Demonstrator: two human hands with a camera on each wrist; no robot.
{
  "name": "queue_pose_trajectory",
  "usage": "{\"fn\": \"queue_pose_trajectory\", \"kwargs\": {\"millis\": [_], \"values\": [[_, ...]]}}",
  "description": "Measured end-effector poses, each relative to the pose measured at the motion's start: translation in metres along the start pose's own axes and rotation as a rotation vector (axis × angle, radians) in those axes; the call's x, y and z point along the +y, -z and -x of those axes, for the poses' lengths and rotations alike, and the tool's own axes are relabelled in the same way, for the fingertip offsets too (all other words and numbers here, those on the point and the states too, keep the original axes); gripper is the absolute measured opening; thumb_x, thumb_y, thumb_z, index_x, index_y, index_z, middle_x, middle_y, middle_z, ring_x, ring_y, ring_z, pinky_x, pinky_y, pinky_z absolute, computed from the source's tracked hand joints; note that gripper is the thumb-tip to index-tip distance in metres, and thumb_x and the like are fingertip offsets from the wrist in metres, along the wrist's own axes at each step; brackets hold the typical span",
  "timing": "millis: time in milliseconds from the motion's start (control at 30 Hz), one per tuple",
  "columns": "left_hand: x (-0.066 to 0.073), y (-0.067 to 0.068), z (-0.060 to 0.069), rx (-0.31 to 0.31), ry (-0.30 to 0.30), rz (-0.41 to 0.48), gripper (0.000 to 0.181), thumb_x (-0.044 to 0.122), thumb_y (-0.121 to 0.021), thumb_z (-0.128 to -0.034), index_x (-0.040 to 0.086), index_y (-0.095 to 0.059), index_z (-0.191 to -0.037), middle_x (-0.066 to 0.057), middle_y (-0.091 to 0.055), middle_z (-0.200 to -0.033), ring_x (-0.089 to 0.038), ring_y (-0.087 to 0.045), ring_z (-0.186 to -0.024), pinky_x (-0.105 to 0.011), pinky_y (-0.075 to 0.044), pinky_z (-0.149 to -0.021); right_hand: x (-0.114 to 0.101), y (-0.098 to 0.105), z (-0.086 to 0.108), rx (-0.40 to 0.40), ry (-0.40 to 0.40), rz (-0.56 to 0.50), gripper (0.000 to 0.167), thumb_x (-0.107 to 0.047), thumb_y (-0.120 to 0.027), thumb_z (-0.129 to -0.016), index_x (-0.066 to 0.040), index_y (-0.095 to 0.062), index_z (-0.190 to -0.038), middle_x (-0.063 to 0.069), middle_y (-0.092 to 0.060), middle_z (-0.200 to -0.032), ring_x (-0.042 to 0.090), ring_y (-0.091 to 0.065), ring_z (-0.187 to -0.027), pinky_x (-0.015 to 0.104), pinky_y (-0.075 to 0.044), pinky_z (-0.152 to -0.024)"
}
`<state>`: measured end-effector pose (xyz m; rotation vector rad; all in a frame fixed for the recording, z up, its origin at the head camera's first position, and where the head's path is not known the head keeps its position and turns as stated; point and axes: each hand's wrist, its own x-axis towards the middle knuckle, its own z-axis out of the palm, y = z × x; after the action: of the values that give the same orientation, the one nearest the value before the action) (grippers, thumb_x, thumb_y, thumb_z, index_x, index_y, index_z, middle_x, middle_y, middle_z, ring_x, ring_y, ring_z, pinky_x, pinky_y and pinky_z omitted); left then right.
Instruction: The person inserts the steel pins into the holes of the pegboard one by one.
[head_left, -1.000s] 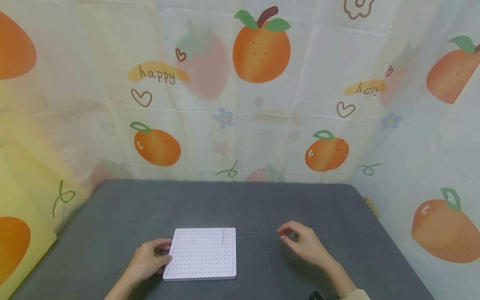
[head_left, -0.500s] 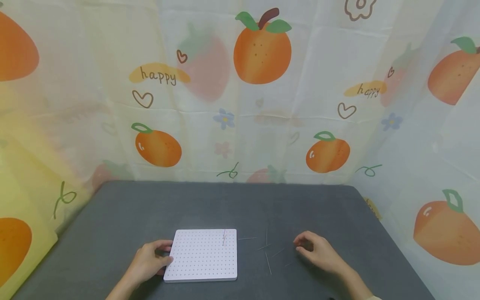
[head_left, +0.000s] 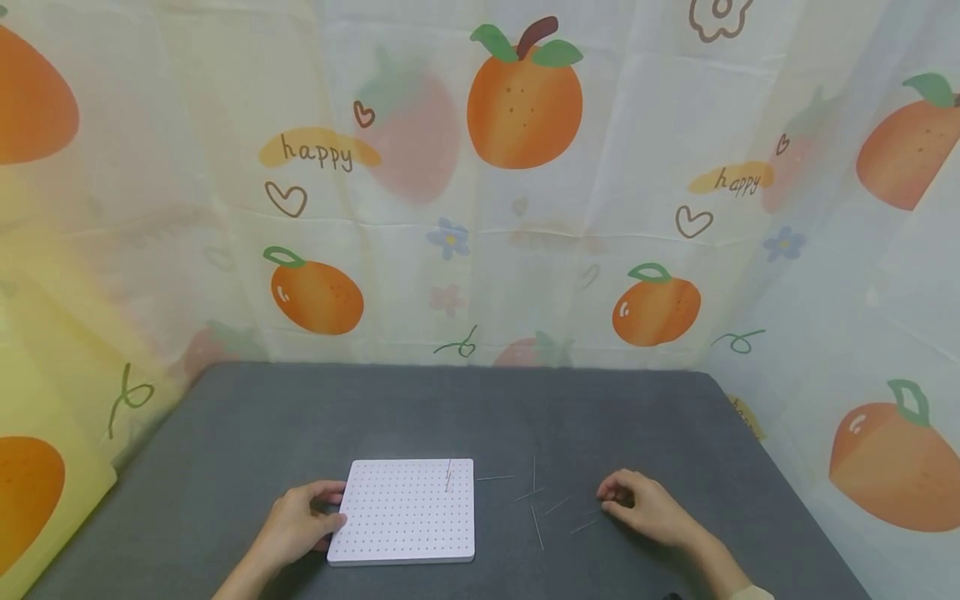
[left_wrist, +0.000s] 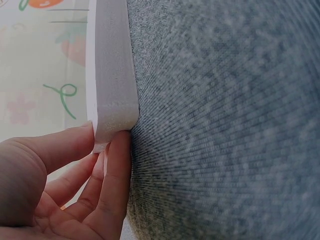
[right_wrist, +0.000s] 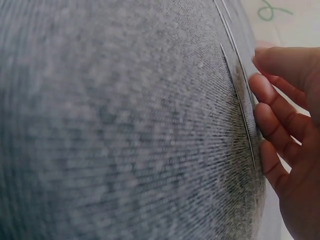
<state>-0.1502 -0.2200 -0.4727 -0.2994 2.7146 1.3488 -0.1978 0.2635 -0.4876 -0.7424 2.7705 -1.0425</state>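
head view, with both wrist views: your two hands are well apart over a dark grey tabletop (head_left: 375, 408). your left hand (head_left: 300, 517) grips the near-left side of the white perforated board (head_left: 401, 533) — thumb at the upper edge, fingers beneath — and the board lies flat, left of the table's middle. two standing pins (head_left: 448, 475) rise from its far-right part; the left wrist view shows them jutting from its face. to the board's right you see six loose pins (head_left: 537, 527) lying at various angles. beyond them is your right hand (head_left: 637, 504), fingers bent and tips close together, low over the cloth; in the right wrist view, pins lie just beside its fingertips (right_wrist: 261, 85), and you cannot tell whether one is pinched. a fruit-print curtain (head_left: 525, 275) hangs behind.
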Motion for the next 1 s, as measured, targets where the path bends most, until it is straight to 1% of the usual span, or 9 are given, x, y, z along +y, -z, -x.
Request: {"fn": "queue_pose_trajectory", "kwargs": {"millis": [100, 233, 333, 467, 700, 833, 1000], "values": [[-0.0002, -0.0002, -0.0006, -0.005, 0.002, -0.004, 0.047, -0.001, -0.071, -0.0716, -0.003, -0.058, -0.117, -0.011, -0.062, -0.098, -0.014, -0.059, -0.066, -0.029, -0.054, -0.049, 0.0010, -0.0008, -0.0006, -0.005, 0.015, 0.018, 0.008, -0.023, -0.065, -0.085, -0.019, -0.061, -0.090, -0.005, -0.059, -0.085, 0.000, -0.049, -0.078, 0.021, -0.046, -0.066], [-0.0008, -0.0004, -0.0013, -0.007, 0.004, -0.006, 0.047, 0.000, -0.071, -0.0718, -0.003, -0.058, -0.117, -0.012, -0.062, -0.099, -0.014, -0.059, -0.067, -0.030, -0.054, -0.049, 0.0036, -0.0029, -0.0011, 0.002, 0.049, 0.048, 0.008, -0.022, -0.067, -0.083, -0.021, -0.060, -0.089, -0.013, -0.055, -0.083, 0.001, -0.046, -0.077, 0.022, -0.042, -0.065], [-0.0010, -0.0005, -0.0010, -0.002, 0.007, -0.002, 0.047, -0.001, -0.070, -0.0716, -0.003, -0.058, -0.117, -0.012, -0.062, -0.099, -0.014, -0.059, -0.067, -0.029, -0.054, -0.049, 0.0051, -0.0040, -0.0012, 0.004, 0.071, 0.066, 0.010, -0.023, -0.068, -0.083, -0.023, -0.059, -0.088, -0.015, -0.051, -0.081, 0.002, -0.044, -0.076, 0.022, -0.038, -0.065], [-0.0010, -0.0006, -0.0012, -0.002, 0.004, -0.003, 0.047, -0.001, -0.071, -0.0715, -0.003, -0.058, -0.117, -0.012, -0.063, -0.099, -0.014, -0.059, -0.066, -0.030, -0.054, -0.048, 0.0052, -0.0048, -0.0014, 0.007, 0.076, 0.087, 0.012, -0.022, -0.069, -0.081, -0.024, -0.058, -0.086, -0.015, -0.049, -0.080, 0.002, -0.042, -0.075, 0.022, -0.034, -0.065], [-0.0003, -0.0008, -0.0016, -0.004, 0.006, -0.008, 0.047, 0.000, -0.071, -0.0714, -0.003, -0.058, -0.117, -0.012, -0.063, -0.099, -0.014, -0.059, -0.067, -0.030, -0.054, -0.048, 0.0042, -0.0064, -0.0020, 0.017, 0.071, 0.112, 0.014, -0.020, -0.070, -0.080, -0.026, -0.057, -0.083, -0.015, -0.047, -0.079, 0.002, -0.041, -0.075, 0.022, -0.034, -0.065], [0.0004, -0.0005, -0.0013, -0.003, 0.003, -0.008, 0.047, 0.000, -0.071, -0.0714, -0.003, -0.058, -0.116, -0.012, -0.062, -0.098, -0.014, -0.059, -0.067, -0.030, -0.054, -0.048, 0.0044, -0.0069, -0.0028, 0.025, 0.075, 0.121, 0.013, -0.019, -0.070, -0.080, -0.025, -0.059, -0.082, -0.015, -0.047, -0.078, 0.002, -0.040, -0.075, 0.022, -0.033, -0.065], [0.0013, -0.0002, -0.0003, 0.001, 0.006, -0.005, 0.046, -0.001, -0.070, -0.0714, -0.003, -0.059, -0.116, -0.011, -0.062, -0.098, -0.014, -0.059, -0.067, -0.029, -0.054, -0.048, 0.0043, -0.0069, -0.0033, 0.026, 0.080, 0.125, 0.008, -0.021, -0.069, -0.081, -0.020, -0.061, -0.081, -0.014, -0.047, -0.077, 0.002, -0.041, -0.074, 0.021, -0.034, -0.064]]}}
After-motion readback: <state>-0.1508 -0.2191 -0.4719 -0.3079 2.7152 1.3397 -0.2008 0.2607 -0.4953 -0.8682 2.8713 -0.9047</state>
